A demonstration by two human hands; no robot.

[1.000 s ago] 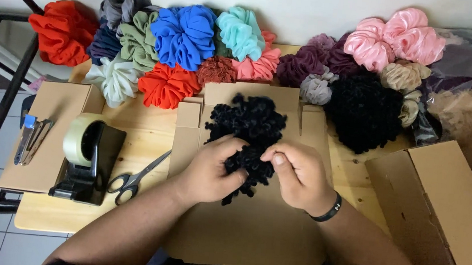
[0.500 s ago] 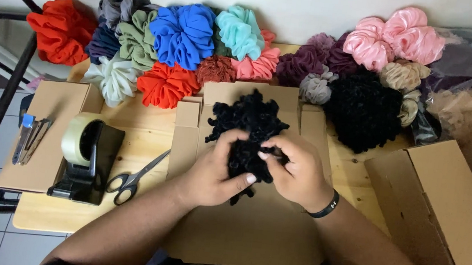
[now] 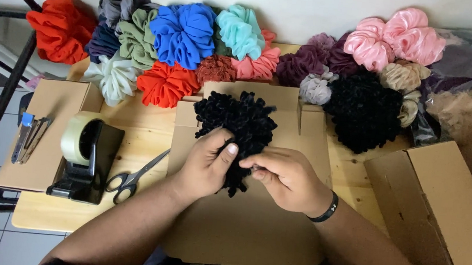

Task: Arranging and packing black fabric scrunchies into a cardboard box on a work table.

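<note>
A fluffy black scrunchie (image 3: 241, 122) lies on a flat, unfolded cardboard box (image 3: 250, 221) in the middle of the wooden table. My left hand (image 3: 207, 163) grips its lower left side, thumb on top. My right hand (image 3: 287, 177) pinches its lower right edge with the fingertips. A black band sits on my right wrist. The lower part of the scrunchie hangs down between both hands.
Many coloured scrunchies are heaped along the back: red (image 3: 59, 27), blue (image 3: 183, 31), teal (image 3: 241, 31), pink (image 3: 394, 41), black (image 3: 364, 112). A tape dispenser (image 3: 82, 156), scissors (image 3: 133, 175) and a stapler (image 3: 26, 137) lie left. An assembled cardboard box (image 3: 443, 215) stands right.
Both hands have shifted slightly along the black scrunchie's lower edge. The right fingers now pinch it lower, and the scrunchie has spread wider above the hands.
</note>
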